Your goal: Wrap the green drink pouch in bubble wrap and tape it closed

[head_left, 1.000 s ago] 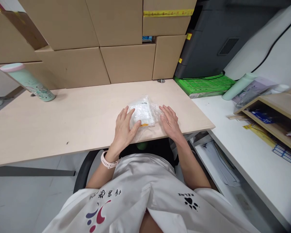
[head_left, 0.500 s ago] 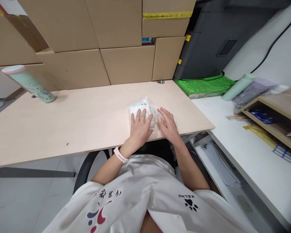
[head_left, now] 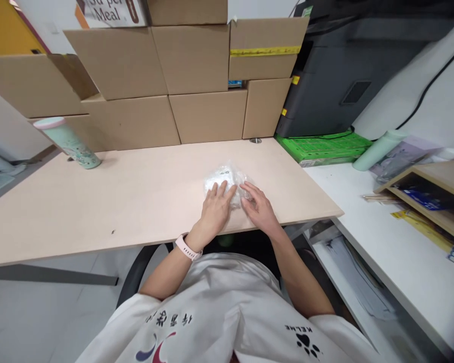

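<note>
Left hand (head_left: 214,212) lies flat, fingers extended, on clear plastic packet (head_left: 226,177); right hand (head_left: 260,209) rests open against its edge; neither grips; packet on desk (head_left: 136,196).

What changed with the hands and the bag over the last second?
The left hand slid right, from the side of the bag onto its top. The right hand moved left onto the bag's right edge. Neither grips. Bag, bottle and desk stayed put.
</note>
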Demonstrator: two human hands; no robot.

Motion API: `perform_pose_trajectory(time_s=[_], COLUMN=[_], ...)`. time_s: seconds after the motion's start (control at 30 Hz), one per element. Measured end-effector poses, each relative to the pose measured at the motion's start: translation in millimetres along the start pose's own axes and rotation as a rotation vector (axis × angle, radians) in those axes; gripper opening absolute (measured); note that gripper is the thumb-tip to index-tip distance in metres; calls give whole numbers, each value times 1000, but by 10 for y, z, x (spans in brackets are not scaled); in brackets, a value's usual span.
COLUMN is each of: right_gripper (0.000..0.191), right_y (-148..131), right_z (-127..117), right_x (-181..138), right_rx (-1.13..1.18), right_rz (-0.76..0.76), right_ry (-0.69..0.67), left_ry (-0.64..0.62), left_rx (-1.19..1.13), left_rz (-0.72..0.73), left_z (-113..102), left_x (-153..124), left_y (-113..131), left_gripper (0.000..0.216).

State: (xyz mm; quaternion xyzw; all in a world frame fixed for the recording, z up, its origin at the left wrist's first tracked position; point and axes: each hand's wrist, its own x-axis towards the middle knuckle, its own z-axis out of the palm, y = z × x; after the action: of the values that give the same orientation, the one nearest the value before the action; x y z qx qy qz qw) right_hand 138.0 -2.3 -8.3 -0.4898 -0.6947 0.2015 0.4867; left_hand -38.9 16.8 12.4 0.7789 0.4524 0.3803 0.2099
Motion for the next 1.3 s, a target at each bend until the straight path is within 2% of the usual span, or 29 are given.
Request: perform_pose_trajectory(time_s=[0.1,0.2,0.3,0.37,0.43,0.53,0.63,0.73,0.83,0.93,1.07,1.2,1.3], right_gripper=[40,30,22,26,32,33,31,32,30,30,32,33,32], right_y=[-150,-332,-471,-506,-478,-330,-118,92,271,395,459,501,578], right_z=[64,177,336,413,415,244,-57,-327,-477,-548,-618,-651,-688], right_x=[125,314,526,636,688,626,417,143,-94,-231,-284,-279,-263], right_rx=[106,133,101,57,8,-59,-120,-189,-277,-371,-438,-453,-475], right_rz=[4,-62,-147,-204,-252,-258,-171,-48,43,70,84,137,176], right_ry=[-6,-1,-15,-32,-13,89,199,300,351,419,433,411,392], left_ry=[95,312,492,503,453,376,288,179,154,220,378,602,675], left_rx=[10,-40,-87,-81,-8,243,408,356,259,123,-52,-53,-7], left_rz=[-32,-93,-175,-220,-238,-204,-104,-62,-96,-131,-254,-272,-270], left_z=[-162,-323,-398,-402,-400,-413,-409,-334,-226,-172,-210,-267,-296], left_x=[-12,-90,-240,-361,-478,-606,-649,-630,-591,-567,-582,-669,-764], left_y=[-7,-110,-328,-462,-528,-496,-417,-363,-300,-226,-209,-266,-274], left_gripper=[57,71,77,81,79,61,49,49,50,58,66,92,103])
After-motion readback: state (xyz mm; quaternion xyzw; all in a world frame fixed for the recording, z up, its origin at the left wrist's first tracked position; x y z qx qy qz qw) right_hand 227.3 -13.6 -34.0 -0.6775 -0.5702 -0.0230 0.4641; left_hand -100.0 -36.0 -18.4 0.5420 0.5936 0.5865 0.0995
